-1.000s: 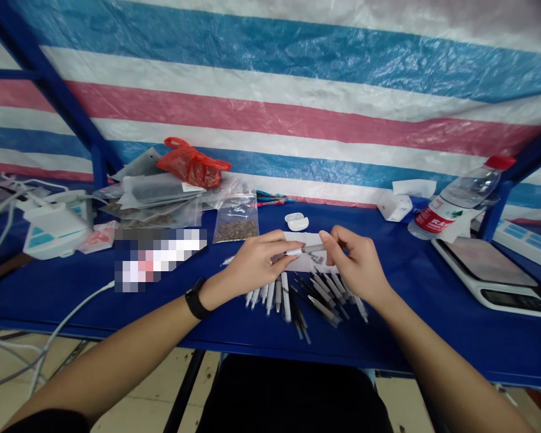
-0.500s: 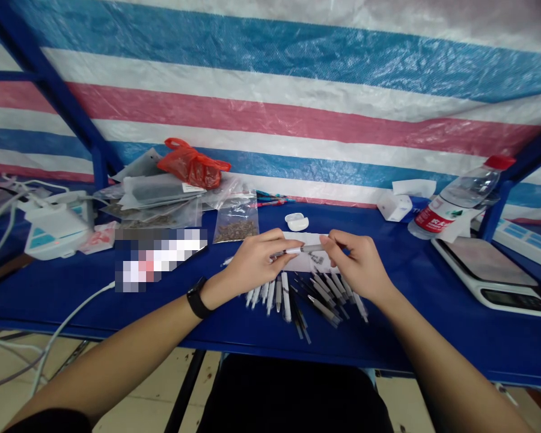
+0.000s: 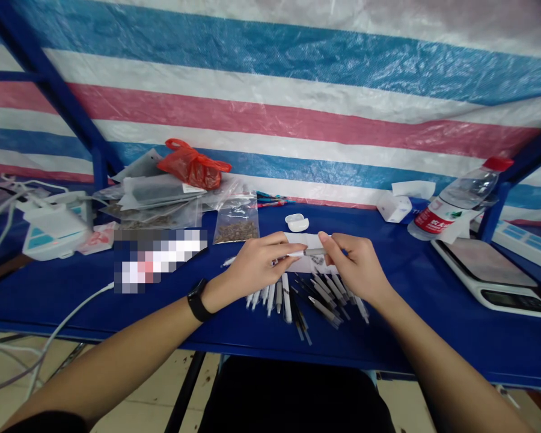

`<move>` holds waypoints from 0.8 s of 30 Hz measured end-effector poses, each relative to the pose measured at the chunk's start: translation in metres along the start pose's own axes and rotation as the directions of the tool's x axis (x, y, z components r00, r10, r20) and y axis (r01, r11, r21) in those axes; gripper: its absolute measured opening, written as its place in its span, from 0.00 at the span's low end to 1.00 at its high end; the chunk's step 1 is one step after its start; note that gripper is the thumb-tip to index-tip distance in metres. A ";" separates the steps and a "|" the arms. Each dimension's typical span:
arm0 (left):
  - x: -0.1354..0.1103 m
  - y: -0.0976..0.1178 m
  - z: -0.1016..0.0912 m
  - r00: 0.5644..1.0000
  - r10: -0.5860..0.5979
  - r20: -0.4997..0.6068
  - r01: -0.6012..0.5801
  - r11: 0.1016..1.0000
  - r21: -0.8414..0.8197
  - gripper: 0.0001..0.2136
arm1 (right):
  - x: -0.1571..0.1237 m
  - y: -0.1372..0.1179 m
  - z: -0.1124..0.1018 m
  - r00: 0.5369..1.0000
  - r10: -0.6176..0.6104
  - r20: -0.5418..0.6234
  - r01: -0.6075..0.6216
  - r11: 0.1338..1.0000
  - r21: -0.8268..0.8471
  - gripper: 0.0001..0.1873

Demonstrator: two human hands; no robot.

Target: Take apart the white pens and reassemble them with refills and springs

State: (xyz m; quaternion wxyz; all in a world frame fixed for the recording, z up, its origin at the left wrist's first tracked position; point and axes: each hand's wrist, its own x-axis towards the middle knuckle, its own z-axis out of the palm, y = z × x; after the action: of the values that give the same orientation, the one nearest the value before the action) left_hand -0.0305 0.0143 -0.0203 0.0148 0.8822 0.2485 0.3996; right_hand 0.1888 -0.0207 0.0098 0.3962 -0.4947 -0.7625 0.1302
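Since the earlier frame, we are seeing the fingers of the left hand [image 3: 259, 263] and right hand [image 3: 357, 263] drawing slightly closer along the grey-and-white pen [image 3: 314, 252]. Going left to right: a clear bag of brown bits [image 3: 237, 228] is lying on the blue bench [image 3: 117, 314]; left fingers are pinching the pen's white part above loose pens [image 3: 287, 297]; right fingers are gripping its grey end; farther right, a bottle [image 3: 436, 219] is standing beside a scale [image 3: 493, 261].
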 end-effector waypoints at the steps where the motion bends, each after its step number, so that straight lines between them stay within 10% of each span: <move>1: 0.000 0.000 0.000 1.000 0.003 -0.004 -0.003 1.000 0.018 0.12 | 0.000 0.000 0.001 1.000 0.002 -0.010 -0.002 1.000 0.019 0.28; 6: 0.001 0.001 -0.002 0.999 -0.022 -0.027 0.023 0.998 0.056 0.12 | 0.002 -0.004 0.000 0.997 -0.080 0.003 0.079 0.993 0.086 0.16; 24: 0.000 0.004 0.000 0.992 0.118 -0.044 -0.107 0.975 0.197 0.13 | 0.001 -0.003 0.002 0.999 -0.017 0.029 0.018 0.999 -0.039 0.31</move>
State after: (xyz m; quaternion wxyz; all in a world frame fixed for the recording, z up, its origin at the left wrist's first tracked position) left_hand -0.0287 0.0109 -0.0195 -0.1008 0.8807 0.2363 0.3979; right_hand 0.1852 -0.0206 0.0107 0.3767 -0.4937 -0.7747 0.1188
